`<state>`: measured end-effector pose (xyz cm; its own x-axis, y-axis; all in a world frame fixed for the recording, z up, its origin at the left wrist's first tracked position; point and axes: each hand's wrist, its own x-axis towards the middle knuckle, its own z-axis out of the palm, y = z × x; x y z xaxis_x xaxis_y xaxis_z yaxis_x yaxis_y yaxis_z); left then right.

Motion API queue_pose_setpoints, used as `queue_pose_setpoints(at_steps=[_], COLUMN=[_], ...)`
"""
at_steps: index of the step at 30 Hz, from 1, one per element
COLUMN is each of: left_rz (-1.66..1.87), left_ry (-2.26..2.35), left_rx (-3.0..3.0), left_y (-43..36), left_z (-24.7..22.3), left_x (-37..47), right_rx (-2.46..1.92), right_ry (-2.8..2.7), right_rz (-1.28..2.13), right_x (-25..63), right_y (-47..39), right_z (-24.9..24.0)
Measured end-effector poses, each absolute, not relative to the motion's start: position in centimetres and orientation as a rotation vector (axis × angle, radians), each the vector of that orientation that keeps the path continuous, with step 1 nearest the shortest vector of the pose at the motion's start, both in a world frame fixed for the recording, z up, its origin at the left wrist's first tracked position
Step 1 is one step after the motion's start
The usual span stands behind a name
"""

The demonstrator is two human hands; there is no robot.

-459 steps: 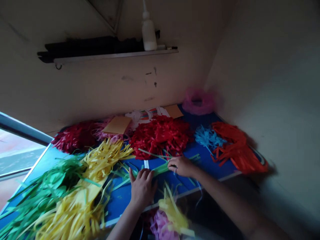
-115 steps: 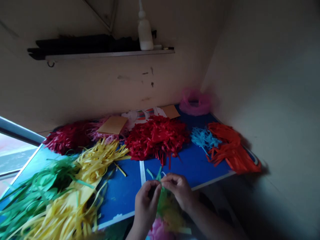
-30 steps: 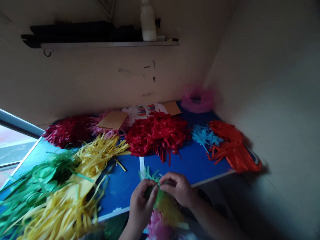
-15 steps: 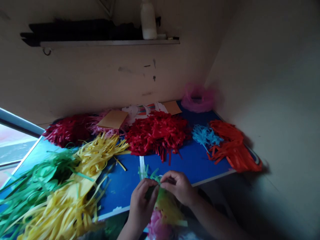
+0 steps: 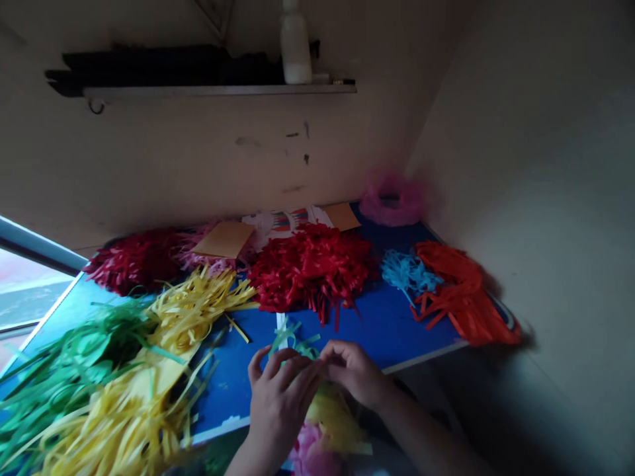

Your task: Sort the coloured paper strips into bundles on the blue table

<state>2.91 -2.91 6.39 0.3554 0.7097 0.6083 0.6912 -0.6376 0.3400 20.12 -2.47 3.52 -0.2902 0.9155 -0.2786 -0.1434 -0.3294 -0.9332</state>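
Observation:
My left hand (image 5: 278, 396) and my right hand (image 5: 353, 371) meet over the near edge of the blue table (image 5: 391, 330). Both pinch a small bundle of green paper strips (image 5: 292, 340), whose loose ends fan up and away from my fingers. Just below my hands sit a yellow tassel (image 5: 337, 423) and a pink tassel (image 5: 310, 456), partly hidden by my wrists. The part of the bundle inside my fingers is covered.
Heaps of cut paper strips cover the table: green (image 5: 74, 363), yellow (image 5: 188, 311), dark red (image 5: 133, 258), red (image 5: 312, 264), light blue (image 5: 407, 271), orange (image 5: 461, 291). A pink ring (image 5: 391, 198) sits in the far corner. A shelf (image 5: 218, 89) carries a white bottle (image 5: 295, 43).
My left hand has spread its fingers and slid up over the green bundle; the strip ends now stick out higher above my hands. My right hand barely moved.

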Motion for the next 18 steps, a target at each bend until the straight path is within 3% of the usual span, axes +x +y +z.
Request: queue_pose_setpoints(at_steps=[3, 13, 18], left_rz=[1.159, 0.964, 0.914], left_ry=[1.253, 1.15, 1.076], left_rx=[2.58, 2.566, 2.506], left_y=[-2.6, -2.2, -2.1], left_z=[6.7, 5.5, 6.0], left_x=[2.5, 1.2, 0.9], right_rx=[-1.072, -1.151, -1.049], right_ry=[-0.929, -1.037, -0.907], right_rz=[1.925, 1.833, 2.059], right_x=[20.0, 19.8, 20.3], right_y=[-2.3, -2.0, -1.5], right_z=[3.5, 3.9, 4.3])
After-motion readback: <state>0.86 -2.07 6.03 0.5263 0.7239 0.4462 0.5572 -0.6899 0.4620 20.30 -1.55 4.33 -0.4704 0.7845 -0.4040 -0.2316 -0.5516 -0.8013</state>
